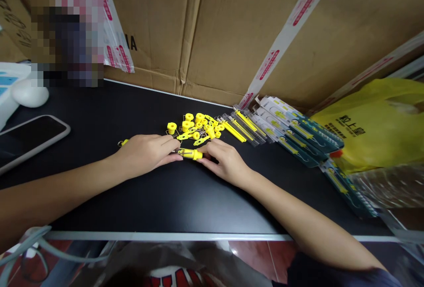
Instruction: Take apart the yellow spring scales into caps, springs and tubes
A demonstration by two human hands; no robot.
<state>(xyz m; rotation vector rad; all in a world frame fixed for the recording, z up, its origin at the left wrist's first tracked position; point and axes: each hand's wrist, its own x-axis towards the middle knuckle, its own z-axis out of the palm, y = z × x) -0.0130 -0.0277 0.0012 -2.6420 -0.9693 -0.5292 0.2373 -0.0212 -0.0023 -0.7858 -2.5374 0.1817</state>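
Observation:
Above the black table, a spring scale with yellow end parts (188, 153) lies crosswise between my hands. My left hand (145, 152) is closed around its body, and a yellow tip with a small ring (124, 142) sticks out on the far side of that hand. Fingers and thumb of my right hand (222, 159) pinch the yellow cap at the other end. Just beyond the hands is a loose pile of yellow plastic parts (198, 124) mixed with metal hooks and springs. Clear tubes with yellow strips (243, 126) lie right of the pile.
Printed packages (291, 128) are stacked at the right, beside a yellow plastic bag (377, 119) and clear plastic wrapping (394, 185). A phone (31, 139) lies at left near a white rounded object (30, 92). Large cardboard (225, 31) stands behind the table (205, 203).

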